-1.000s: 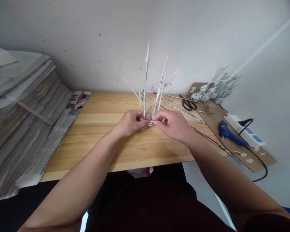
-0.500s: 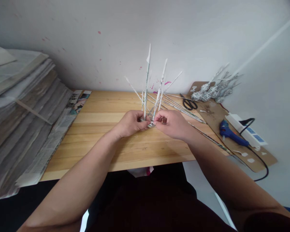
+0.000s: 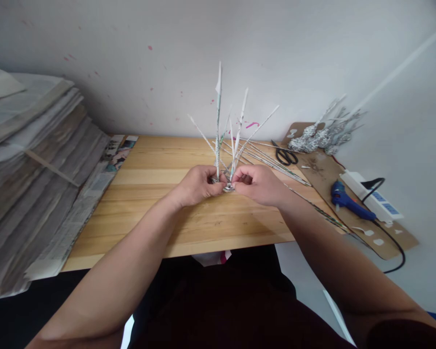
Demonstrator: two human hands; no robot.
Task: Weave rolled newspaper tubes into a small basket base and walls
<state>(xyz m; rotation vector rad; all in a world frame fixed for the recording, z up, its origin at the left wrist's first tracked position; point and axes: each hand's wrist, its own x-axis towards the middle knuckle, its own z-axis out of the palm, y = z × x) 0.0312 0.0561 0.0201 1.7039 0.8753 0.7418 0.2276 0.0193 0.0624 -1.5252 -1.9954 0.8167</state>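
A small woven base of rolled newspaper sticks (image 3: 226, 186) sits between both my hands over the wooden table (image 3: 160, 203). Several thin paper sticks (image 3: 218, 121) rise from it and fan upward. My left hand (image 3: 198, 184) is closed around the left side of the bundle's base. My right hand (image 3: 259, 184) pinches the right side of the base with bent fingers. More loose paper sticks (image 3: 272, 165) lie flat on the table just behind my right hand.
A tall stack of newspapers (image 3: 29, 169) fills the left. Black scissors (image 3: 285, 155) lie at the back right. On brown cardboard (image 3: 323, 172) rest finished grey paper pieces (image 3: 319, 135) and a blue glue gun (image 3: 347, 203); a white power strip (image 3: 370, 196) is beside them.
The upright sticks have shifted slightly and spread a little differently. Both hands stay at the base with small finger movements.
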